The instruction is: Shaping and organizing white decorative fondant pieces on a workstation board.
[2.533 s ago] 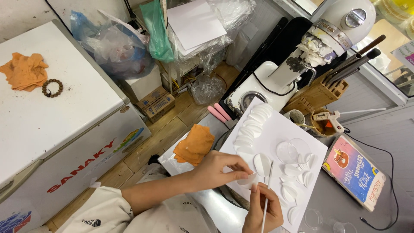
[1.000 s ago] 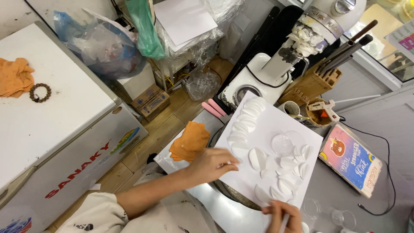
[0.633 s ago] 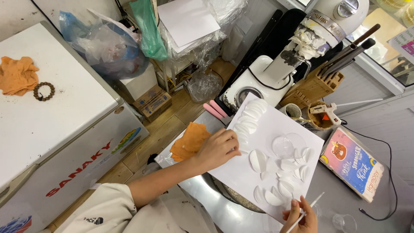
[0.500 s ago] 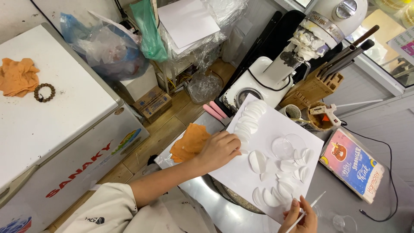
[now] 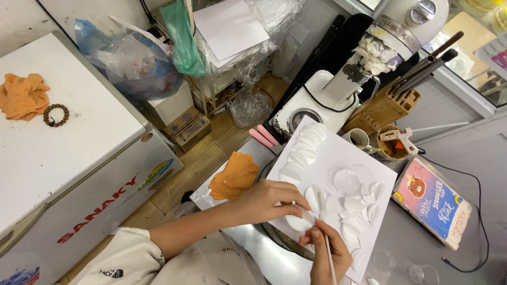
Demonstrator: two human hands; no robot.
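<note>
At the bottom centre, the right hand [image 5: 326, 252] pinches one thin white stick [image 5: 330, 259], fingers closed round it. Just above, the left hand [image 5: 269, 201] lies fingers down, pressing one white curved petal piece [image 5: 299, 221] onto the white square board [image 5: 338, 158], mid-frame. One orange crumpled cloth [image 5: 235, 176] sits left of it.

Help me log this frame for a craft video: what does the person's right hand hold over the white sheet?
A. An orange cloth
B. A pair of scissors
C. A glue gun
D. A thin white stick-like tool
D. The right hand pinches a thin white stick beside the left hand, over the white sheet with its white petal shapes; the glue gun sits apart in a cup, and the orange cloth lies off the sheet.
</note>
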